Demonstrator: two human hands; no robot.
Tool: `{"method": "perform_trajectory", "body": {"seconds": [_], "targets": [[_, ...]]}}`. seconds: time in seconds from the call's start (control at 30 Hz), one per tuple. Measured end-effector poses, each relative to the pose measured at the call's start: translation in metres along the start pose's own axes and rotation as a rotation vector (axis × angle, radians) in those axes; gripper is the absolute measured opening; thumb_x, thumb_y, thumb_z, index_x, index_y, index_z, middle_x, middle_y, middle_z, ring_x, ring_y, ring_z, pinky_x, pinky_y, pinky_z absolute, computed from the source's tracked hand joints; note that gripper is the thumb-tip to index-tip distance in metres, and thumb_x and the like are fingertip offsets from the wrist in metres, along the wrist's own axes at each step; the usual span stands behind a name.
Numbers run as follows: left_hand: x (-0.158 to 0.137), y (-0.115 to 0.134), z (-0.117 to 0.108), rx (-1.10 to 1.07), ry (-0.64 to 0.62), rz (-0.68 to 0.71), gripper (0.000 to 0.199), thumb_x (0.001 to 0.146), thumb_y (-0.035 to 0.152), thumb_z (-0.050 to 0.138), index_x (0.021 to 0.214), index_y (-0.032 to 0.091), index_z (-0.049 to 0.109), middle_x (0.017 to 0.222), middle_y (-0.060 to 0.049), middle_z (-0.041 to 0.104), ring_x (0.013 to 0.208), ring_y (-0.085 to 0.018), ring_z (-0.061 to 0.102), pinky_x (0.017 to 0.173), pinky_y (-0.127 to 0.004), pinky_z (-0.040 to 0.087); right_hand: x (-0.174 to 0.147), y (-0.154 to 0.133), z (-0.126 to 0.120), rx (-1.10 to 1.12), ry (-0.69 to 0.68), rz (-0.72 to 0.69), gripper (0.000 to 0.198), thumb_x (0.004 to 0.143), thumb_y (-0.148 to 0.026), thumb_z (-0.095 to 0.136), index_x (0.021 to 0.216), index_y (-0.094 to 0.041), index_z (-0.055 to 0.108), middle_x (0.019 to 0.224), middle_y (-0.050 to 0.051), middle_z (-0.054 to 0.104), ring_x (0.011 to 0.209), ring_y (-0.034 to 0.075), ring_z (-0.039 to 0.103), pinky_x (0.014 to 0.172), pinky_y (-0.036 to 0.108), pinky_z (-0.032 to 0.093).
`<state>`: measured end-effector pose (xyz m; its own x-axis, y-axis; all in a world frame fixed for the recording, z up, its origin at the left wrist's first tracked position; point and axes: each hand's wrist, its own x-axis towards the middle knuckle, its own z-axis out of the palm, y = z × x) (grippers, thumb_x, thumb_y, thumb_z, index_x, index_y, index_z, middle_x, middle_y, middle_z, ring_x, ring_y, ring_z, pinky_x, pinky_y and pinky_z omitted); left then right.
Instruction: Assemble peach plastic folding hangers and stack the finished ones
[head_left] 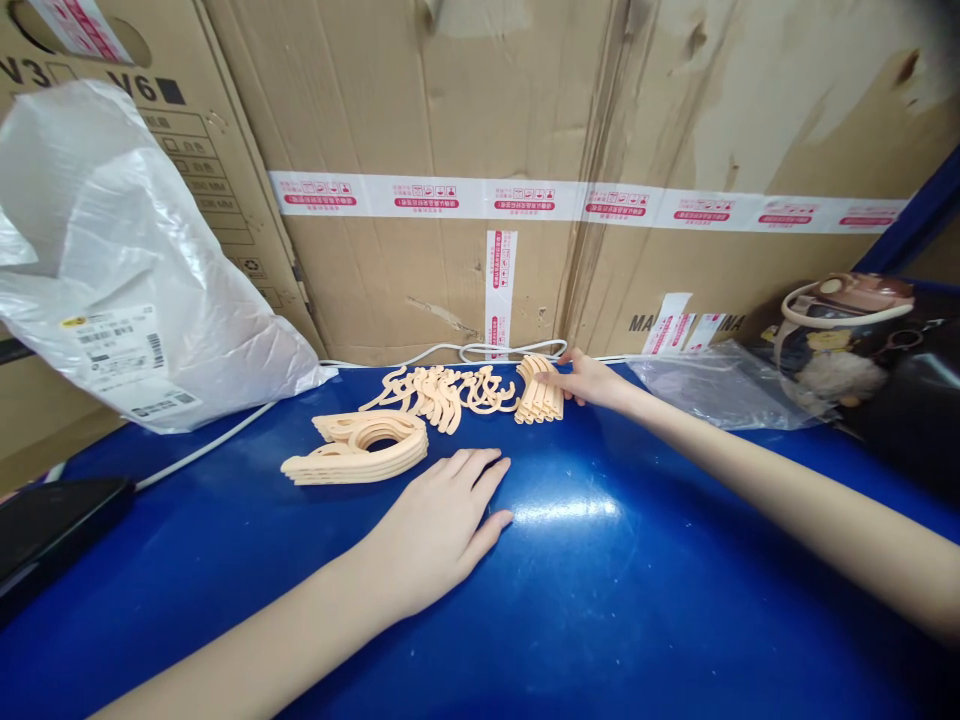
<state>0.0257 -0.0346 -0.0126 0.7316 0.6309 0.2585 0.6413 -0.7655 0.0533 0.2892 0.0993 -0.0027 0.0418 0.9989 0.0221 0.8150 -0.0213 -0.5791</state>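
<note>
My left hand [450,520] lies flat on the blue table with its fingers stretched out, holding nothing. Just behind its fingertips is a stack of beige looped plastic pieces [390,460], which look like hanger parts. Farther back, my right hand [581,381] has its fingers closed at the right end of a row of curved beige hanger arms [538,400]; part of its grip is hidden. To the left of that row lie several small beige hooks [491,390] and a heap of curved beige pieces [437,398].
Large cardboard boxes [420,280] stand along the back edge, with a white cable [442,350] before them. A white plastic mailing bag [150,270] leans at left, above a black device [60,530]. At right are a clear plastic bag [705,385] and a bottle [840,330].
</note>
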Motion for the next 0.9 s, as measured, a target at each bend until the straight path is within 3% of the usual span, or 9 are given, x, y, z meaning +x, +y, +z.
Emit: {"method": "perform_trajectory", "body": {"seconds": [0.13, 0.27, 0.43, 0.73, 0.9], "targets": [[-0.001, 0.001, -0.001, 0.007, -0.021, -0.003, 0.044, 0.096, 0.038, 0.039, 0.132, 0.014, 0.049, 0.134, -0.013, 0.054, 0.119, -0.028, 0.053, 0.097, -0.044, 0.047, -0.002, 0.0, -0.001, 0.003, -0.002, 0.01, 0.05, 0.083, -0.053, 0.059, 0.112, -0.014, 0.047, 0.064, -0.001, 0.064, 0.042, 0.01, 0.052, 0.042, 0.022, 0.038], [-0.002, 0.003, -0.003, 0.003, -0.065, -0.035, 0.045, 0.097, 0.036, 0.039, 0.134, 0.013, 0.047, 0.137, -0.012, 0.051, 0.121, -0.027, 0.05, 0.1, -0.045, 0.044, -0.004, -0.003, 0.0, -0.018, 0.009, 0.027, 0.056, 0.079, -0.056, 0.063, 0.112, -0.013, 0.05, 0.061, 0.0, 0.064, 0.042, 0.01, 0.052, 0.041, 0.022, 0.037], [-0.001, 0.005, -0.005, -0.001, -0.102, -0.049, 0.046, 0.097, 0.036, 0.039, 0.136, 0.012, 0.046, 0.138, -0.012, 0.049, 0.123, -0.027, 0.048, 0.101, -0.044, 0.043, -0.007, -0.012, -0.001, -0.03, -0.002, 0.009, 0.036, 0.083, -0.042, 0.062, 0.105, -0.013, 0.058, 0.06, -0.001, 0.063, 0.042, 0.01, 0.052, 0.041, 0.021, 0.037], [-0.001, 0.004, -0.004, -0.002, -0.098, -0.04, 0.045, 0.097, 0.036, 0.039, 0.135, 0.012, 0.046, 0.138, -0.013, 0.049, 0.123, -0.027, 0.048, 0.101, -0.045, 0.043, -0.011, -0.019, -0.012, -0.083, 0.046, 0.007, 0.028, 0.09, -0.036, 0.054, 0.093, -0.011, 0.064, 0.058, -0.002, 0.059, 0.046, 0.01, 0.053, 0.048, 0.023, 0.042], [-0.003, 0.004, -0.002, -0.023, -0.032, -0.037, 0.051, 0.096, 0.034, 0.041, 0.142, 0.011, 0.035, 0.143, -0.014, 0.043, 0.125, -0.027, 0.046, 0.102, -0.044, 0.042, -0.04, -0.027, -0.023, -0.053, 0.14, -0.15, 0.033, 0.088, -0.026, 0.046, 0.112, -0.01, 0.062, 0.064, 0.002, 0.065, 0.058, 0.015, 0.059, 0.052, 0.023, 0.039]]}}
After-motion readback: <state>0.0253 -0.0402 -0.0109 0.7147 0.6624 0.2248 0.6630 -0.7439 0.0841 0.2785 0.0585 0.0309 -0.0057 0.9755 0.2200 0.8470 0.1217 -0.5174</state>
